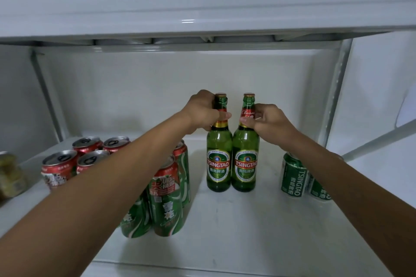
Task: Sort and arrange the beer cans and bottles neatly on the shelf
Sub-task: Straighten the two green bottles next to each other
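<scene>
Bottles of green Tsingtao, the left bottle [219,159] and the right bottle [245,162], stand upright and touching mid-shelf [236,220], toward its back edge. Held so high, either could tip or clink if pushed unevenly. The left hand [202,111] and right hand [267,119] each grasp one neck, fingers curled closed.

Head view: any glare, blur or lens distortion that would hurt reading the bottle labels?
Head view: strong wide-angle bowing, the glossy white upper shelf edge curves and carries small bright glare streaks; the two upright green glass bottles with red-and-gold labels are sharp and readable; the yellowish jar at far left is blurred; light is soft and even, with faint shadows under the cans.
</scene>
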A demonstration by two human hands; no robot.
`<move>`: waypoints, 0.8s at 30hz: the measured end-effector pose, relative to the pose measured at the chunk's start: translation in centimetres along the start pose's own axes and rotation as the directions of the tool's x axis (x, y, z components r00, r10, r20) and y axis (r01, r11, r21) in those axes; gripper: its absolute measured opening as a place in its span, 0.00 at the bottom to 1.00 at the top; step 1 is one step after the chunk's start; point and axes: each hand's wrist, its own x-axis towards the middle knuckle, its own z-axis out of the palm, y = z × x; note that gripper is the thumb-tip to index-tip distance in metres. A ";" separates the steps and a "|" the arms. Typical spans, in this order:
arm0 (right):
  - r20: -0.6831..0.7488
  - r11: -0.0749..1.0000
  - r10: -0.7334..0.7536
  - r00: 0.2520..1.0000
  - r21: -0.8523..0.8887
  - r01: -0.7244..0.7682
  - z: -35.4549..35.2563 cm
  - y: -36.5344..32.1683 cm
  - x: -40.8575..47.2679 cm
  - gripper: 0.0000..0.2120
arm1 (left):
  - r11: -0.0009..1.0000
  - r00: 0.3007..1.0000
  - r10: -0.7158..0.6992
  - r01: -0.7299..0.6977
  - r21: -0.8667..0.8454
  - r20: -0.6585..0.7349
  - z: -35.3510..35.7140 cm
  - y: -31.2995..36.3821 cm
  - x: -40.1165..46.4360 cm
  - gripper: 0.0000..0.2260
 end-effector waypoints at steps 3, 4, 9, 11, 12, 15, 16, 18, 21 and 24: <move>0.014 1.000 0.005 1.000 0.006 -0.005 0.0 0.1 0.1 0.09 | 0.999 1.000 0.015 -0.015 0.038 -0.013 0.0 -0.2 0.0 0.13; 0.022 1.000 0.008 1.000 0.005 -0.008 0.0 0.1 0.1 0.10 | 0.999 1.000 0.019 -0.018 0.046 -0.018 0.0 -0.3 0.0 0.13; -0.003 0.999 -0.003 1.000 -0.040 0.003 0.4 0.0 -0.1 0.10 | 0.998 0.999 0.035 -0.034 0.050 -0.023 -0.1 -0.4 -0.1 0.14; -0.035 1.000 0.007 0.999 -0.028 -0.008 0.7 0.2 -0.1 0.10 | 0.996 0.997 0.055 -0.051 0.074 -0.047 0.1 -0.5 -0.2 0.13; -0.046 1.000 0.009 0.999 -0.027 -0.010 0.8 0.3 -0.1 0.10 | 0.995 0.996 0.062 -0.057 0.079 -0.062 0.1 -0.6 -0.2 0.13; -0.058 1.000 0.010 0.998 -0.015 -0.011 0.9 0.5 -0.2 0.11 | 0.997 0.996 0.055 -0.051 0.057 -0.072 0.0 -0.8 -0.4 0.14; -0.057 1.000 0.016 0.998 -0.003 -0.017 0.9 0.5 -0.3 0.12 | 0.998 0.997 0.042 -0.040 0.043 -0.059 0.0 -0.7 -0.5 0.14; -0.045 0.999 0.032 0.998 0.022 -0.031 0.8 0.5 -0.5 0.12 | 1.000 1.000 0.012 -0.011 0.018 -0.019 0.0 -0.2 -0.7 0.16; 0.014 0.997 0.027 1.000 0.075 -0.028 0.4 0.4 -1.0 0.10 | 0.998 0.996 -0.056 0.057 -0.011 0.070 -0.4 0.6 -0.9 0.19; 0.063 0.996 -0.012 0.998 0.084 0.007 -2.0 -0.3 -2.0 0.18 | 0.977 0.970 -0.146 0.111 0.180 0.193 -1.4 2.6 -2.3 0.31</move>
